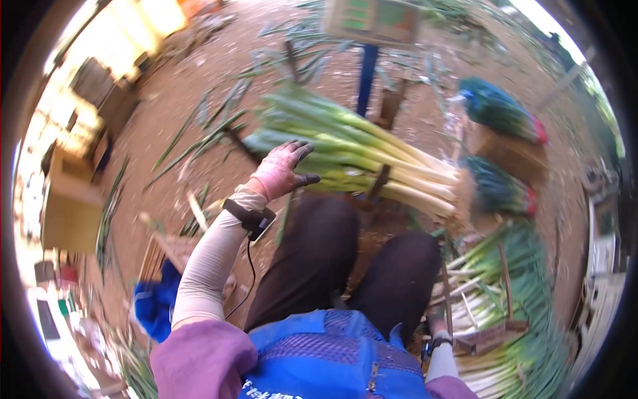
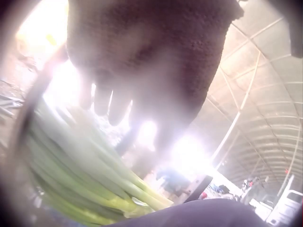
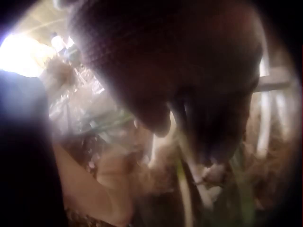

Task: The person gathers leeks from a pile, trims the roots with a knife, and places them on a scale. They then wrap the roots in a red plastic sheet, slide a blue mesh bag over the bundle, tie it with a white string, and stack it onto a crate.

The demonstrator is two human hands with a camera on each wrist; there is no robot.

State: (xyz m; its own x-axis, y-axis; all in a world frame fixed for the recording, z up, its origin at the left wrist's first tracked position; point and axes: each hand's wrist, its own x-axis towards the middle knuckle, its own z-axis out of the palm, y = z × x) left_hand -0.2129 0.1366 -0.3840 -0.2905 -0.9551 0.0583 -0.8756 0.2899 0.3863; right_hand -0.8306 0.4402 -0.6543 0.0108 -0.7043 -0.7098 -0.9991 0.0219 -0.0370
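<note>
A thick bundle of long green onions (image 1: 359,143) lies across a rack in front of the knees, green tops to the left and white ends to the right. My left hand (image 1: 284,166), in a pinkish glove with dark fingertips, is held over the green tops with its fingers spread. In the left wrist view the gloved palm (image 2: 147,61) looms above the stalks. Down by the right thigh, my right hand (image 1: 437,324) reaches beside a pile of green onions (image 1: 531,266). Its fingers (image 3: 222,137) point down among pale stalks in the right wrist view; I cannot tell whether they grip any.
A scale display (image 1: 372,23) on a blue post (image 1: 367,80) stands beyond the bundle. Short upright posts (image 1: 379,181) flank the rack. Two wrapped green bundles (image 1: 498,110) sit at the right. Loose leaves (image 1: 206,139) litter the dirt floor, and a blue cloth item (image 1: 156,302) lies left.
</note>
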